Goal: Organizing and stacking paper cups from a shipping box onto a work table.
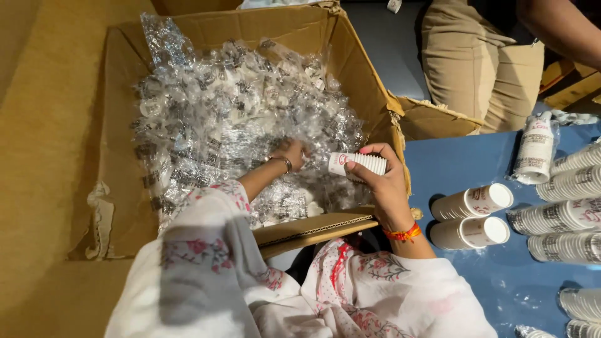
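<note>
The stack of paper cups (pixel 358 164) is sitting sideways in the right hand (pixel 383 188), fingers curling round it in a firm clasp just above the cardboard box (pixel 119 150), near its right wall. The left hand (pixel 289 153) is reaching down among the clear-wrapped cup packs (pixel 219 119) that are filling the box; its fingers are burying themselves in the plastic, so whether they are pinching a pack or lying spread I cannot tell. What could be going wrong here: the stack is being held by one hand only, out over the box flap (pixel 313 228), and a loosening grip would be sending it tumbling back into the heap or onto the floor. The crinkly wrap (slippery-looking stuff) could also be sliding through the buried fingers. Off to the right, the blue table (pixel 476 281) is carrying two unwrapped cup stacks (pixel 472 216) lying on their sides, with more wrapped cup sleeves (pixel 566 213) lying beyond them towards the edge. Another person's trouser legs (pixel 476 62) are showing at the top right, well apart from the hands. The torn right wall of the box is standing between the held stack and the table, so that edge is what is getting in the way
</note>
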